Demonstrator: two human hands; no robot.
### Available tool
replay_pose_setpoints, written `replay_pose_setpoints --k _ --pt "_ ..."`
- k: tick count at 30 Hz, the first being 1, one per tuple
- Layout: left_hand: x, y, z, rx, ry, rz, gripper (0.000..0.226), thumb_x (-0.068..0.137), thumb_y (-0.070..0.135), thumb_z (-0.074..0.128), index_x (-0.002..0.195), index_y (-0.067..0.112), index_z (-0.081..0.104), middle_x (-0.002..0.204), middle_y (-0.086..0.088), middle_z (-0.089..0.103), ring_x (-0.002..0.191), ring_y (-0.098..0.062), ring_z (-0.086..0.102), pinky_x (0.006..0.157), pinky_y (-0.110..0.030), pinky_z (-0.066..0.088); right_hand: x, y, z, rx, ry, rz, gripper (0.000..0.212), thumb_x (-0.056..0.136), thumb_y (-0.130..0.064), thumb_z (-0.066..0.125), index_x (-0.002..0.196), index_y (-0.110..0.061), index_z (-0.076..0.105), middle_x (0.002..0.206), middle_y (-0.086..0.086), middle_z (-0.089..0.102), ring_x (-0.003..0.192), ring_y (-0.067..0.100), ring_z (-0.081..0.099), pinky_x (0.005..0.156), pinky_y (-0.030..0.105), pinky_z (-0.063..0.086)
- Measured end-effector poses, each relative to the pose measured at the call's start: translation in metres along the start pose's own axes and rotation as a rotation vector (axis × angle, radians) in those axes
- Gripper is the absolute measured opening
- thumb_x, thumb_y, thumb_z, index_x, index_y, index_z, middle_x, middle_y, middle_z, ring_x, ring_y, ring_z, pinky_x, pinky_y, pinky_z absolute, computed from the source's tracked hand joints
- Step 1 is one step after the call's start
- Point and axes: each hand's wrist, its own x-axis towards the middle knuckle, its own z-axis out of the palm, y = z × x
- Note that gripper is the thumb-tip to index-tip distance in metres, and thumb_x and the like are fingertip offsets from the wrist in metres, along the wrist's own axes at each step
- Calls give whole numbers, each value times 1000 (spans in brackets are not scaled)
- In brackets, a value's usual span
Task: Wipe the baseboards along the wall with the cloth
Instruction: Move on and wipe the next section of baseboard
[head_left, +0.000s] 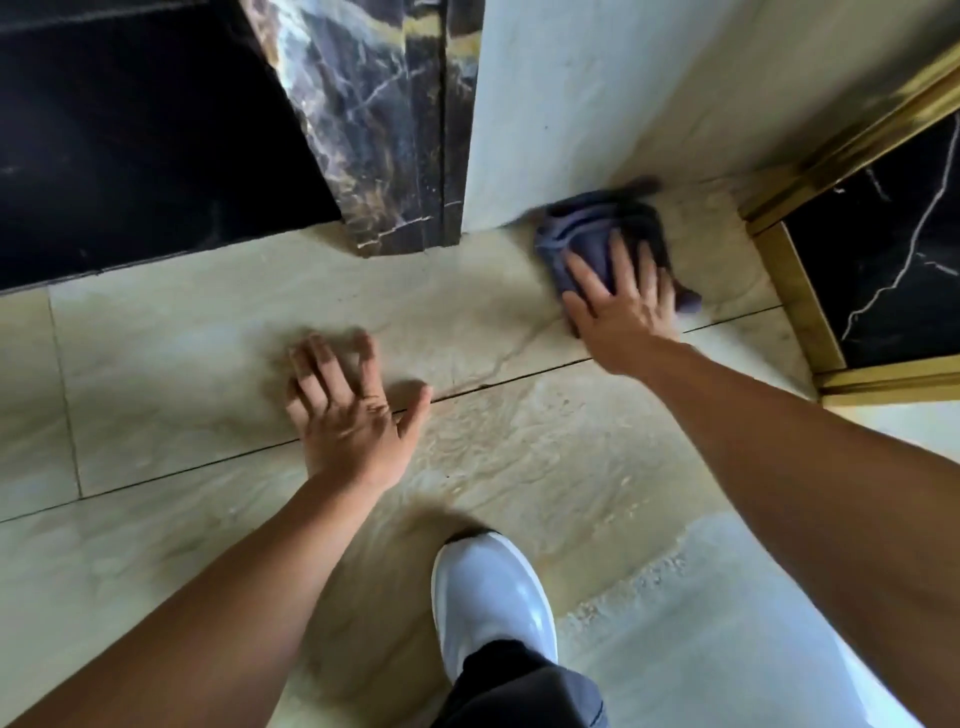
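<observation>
A crumpled blue-grey cloth (587, 234) lies bunched at the foot of the cream wall (582, 104), where the wall meets the floor. My right hand (621, 296) presses flat on the cloth with fingers spread, pushing it against the wall's lower edge. The cloth looks blurred. My left hand (348, 410) rests palm down on the beige floor tile, fingers apart, holding nothing, well to the left of the cloth.
A dark marble door frame (395, 130) stands left of the wall, with a black panel beyond it. A gold metal trim (800, 291) frames a black marble slab at the right. My white shoe (488, 597) stands on the floor below.
</observation>
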Motion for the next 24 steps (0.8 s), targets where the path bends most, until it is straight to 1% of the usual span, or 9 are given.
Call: replay_pose_setpoints --k 3,6,8,11,13,15,16,20,24 --pt "-3 2 -2 -10 2 -29 89 82 78 31 154 26 19 157 -28 18 146 -47 15 107 -57 27 8 50 -14 98 -169 447 58 95 -64 20 147 -56 -5 164 3 -14 149 38 -10 119 56 -1" --pt "-4 2 0 -13 20 -20 89 83 79 28 154 25 21 159 -27 17 147 -46 14 109 -55 23 -8 17 -11 131 -170 497 61 96 -62 24 150 -52 -4 164 9 -13 148 41 -10 118 57 -2" --pt "-5 2 3 -19 44 -19 89 84 77 29 154 24 22 158 -28 18 147 -46 14 110 -55 23 -30 -34 -1 144 -84 369 62 97 -59 30 151 -49 3 164 11 -10 148 43 -9 118 60 -1" --pt "-6 1 7 -4 70 -7 88 84 75 33 153 21 25 158 -29 19 146 -47 16 111 -56 24 -64 -109 11 111 -56 -82 53 96 -56 33 148 -49 23 165 9 1 148 45 -2 117 61 2" --pt "-5 1 7 -3 65 -5 87 83 75 35 151 20 27 158 -29 17 145 -47 17 110 -56 23 -69 -123 13 26 -67 -448 49 95 -54 32 143 -44 39 164 8 13 148 44 9 117 60 11" --pt "-5 0 4 4 56 14 86 84 74 34 151 20 28 158 -29 18 145 -47 18 109 -56 23 -52 -102 11 -42 -23 -548 46 96 -49 35 140 -37 46 163 5 19 148 39 15 118 55 15" --pt "-5 -1 3 8 46 15 86 85 75 31 151 21 27 158 -29 18 145 -47 18 110 -56 25 -43 -82 11 -44 -1 -440 45 98 -46 38 140 -35 45 164 4 18 149 37 13 118 52 14" --pt "-4 -3 -6 7 2 28 84 86 75 25 152 24 24 159 -28 17 146 -46 16 111 -57 27 -10 37 -12 87 -25 354 52 100 -47 32 148 -27 29 165 9 7 149 37 6 119 52 10" --pt "-5 -5 -9 14 10 43 83 87 73 25 153 23 26 158 -29 18 144 -47 19 108 -55 29 -5 42 -18 139 -41 577 50 99 -36 30 144 -16 27 163 17 7 149 39 3 117 50 8"
